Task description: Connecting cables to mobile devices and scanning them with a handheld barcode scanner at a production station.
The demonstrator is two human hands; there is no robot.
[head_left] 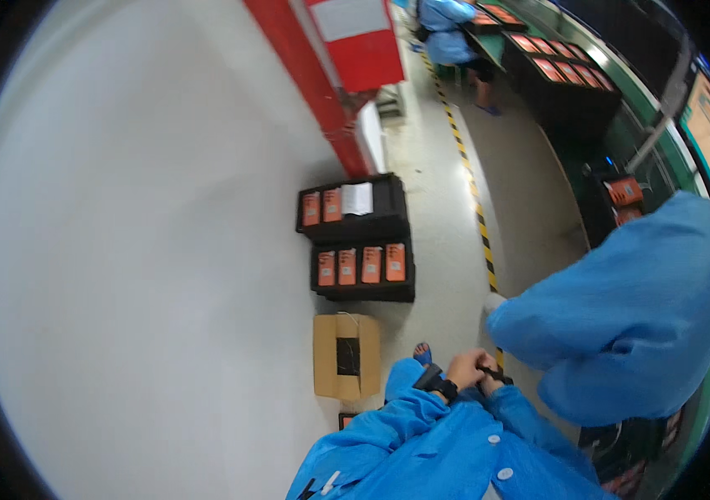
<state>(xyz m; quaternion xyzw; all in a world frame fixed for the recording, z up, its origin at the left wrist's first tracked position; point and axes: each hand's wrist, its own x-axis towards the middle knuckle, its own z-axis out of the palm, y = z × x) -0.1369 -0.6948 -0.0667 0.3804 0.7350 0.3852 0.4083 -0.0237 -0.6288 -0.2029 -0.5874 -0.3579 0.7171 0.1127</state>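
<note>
My left hand (462, 370) and my right hand (488, 385) meet in front of my blue coat. The left fingers are closed at a narrow black strap (498, 376), which lies across the right hand and wrist. My right fingers are mostly hidden, so their pose is unclear. A black band (446, 388) circles my left wrist. To the left of my hands, an open cardboard box (322, 367) stands on the floor with something dark inside.
Black trays (308, 223) with orange packs stand by the wall, beneath a red post (288, 50). A co-worker in blue (630, 308) is close on my right. Another person (446, 37) sits at the far bench. Yellow-black tape (475, 196) lines the floor.
</note>
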